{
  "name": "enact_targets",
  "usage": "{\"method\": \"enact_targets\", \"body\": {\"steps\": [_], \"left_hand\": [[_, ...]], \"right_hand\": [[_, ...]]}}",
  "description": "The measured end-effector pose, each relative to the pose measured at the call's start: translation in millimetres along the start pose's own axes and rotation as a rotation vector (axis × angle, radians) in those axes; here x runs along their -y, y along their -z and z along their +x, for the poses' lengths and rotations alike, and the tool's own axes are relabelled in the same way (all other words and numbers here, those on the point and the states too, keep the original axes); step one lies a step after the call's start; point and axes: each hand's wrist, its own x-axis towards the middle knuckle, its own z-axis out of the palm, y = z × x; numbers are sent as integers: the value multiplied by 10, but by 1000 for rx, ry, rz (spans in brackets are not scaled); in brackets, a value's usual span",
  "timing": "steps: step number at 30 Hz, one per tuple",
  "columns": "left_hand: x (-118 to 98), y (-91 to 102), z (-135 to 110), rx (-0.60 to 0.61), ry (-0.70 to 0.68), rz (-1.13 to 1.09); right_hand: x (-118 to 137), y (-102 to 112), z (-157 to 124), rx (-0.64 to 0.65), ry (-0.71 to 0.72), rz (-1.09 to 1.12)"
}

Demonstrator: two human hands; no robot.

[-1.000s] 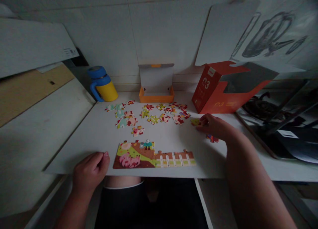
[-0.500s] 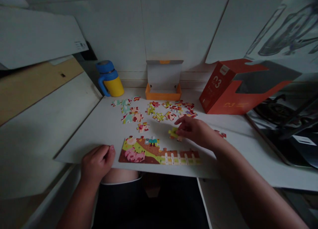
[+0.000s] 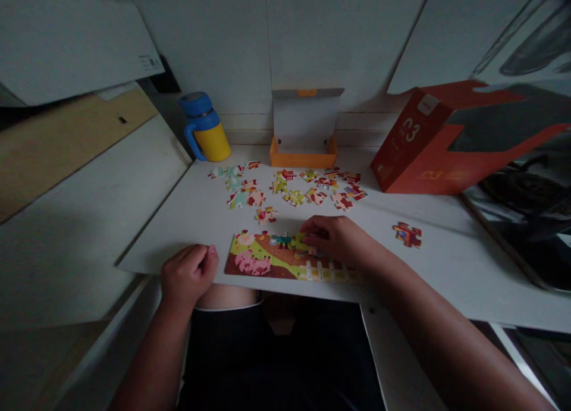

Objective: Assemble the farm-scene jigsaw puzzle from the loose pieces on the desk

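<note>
My right hand (image 3: 332, 238) pinches a green-and-brown puzzle piece (image 3: 307, 244) over the upper edge of the partly joined jigsaw puzzle (image 3: 254, 263). The fingers hide part of the piece, so I cannot tell whether it is locked in. Pink pigs and a white fence are pictured on the joined part, which lies near the table's front edge. To its left rests my left hand (image 3: 190, 274), curled closed at the edge, with nothing seen in it. A loose pink piece (image 3: 266, 215) lies just behind the puzzle, and a red-brown piece (image 3: 408, 234) sits off to the right.
Several loose pieces (image 3: 294, 197) are spread across the white table (image 3: 187, 220). Behind them stand an open orange box (image 3: 303, 159), a blue-and-yellow flask (image 3: 212, 140) and a large red box (image 3: 413, 149). A black stove (image 3: 521, 244) borders the right side.
My right hand has carried the piece toward me onto the joined puzzle's upper edge. The left hand stays curled at the table edge. The camera view has shifted slightly.
</note>
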Motion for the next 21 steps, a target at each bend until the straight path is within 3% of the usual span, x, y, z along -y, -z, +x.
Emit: {"method": "enact_targets", "body": {"steps": [8,21], "left_hand": [[-2,8,4,2,13,1],[-20,20,19,16,29,-1]], "right_hand": [[-22,-33,20,-16,102,-75],[-18,-31,6,-8,139,-181]]}}
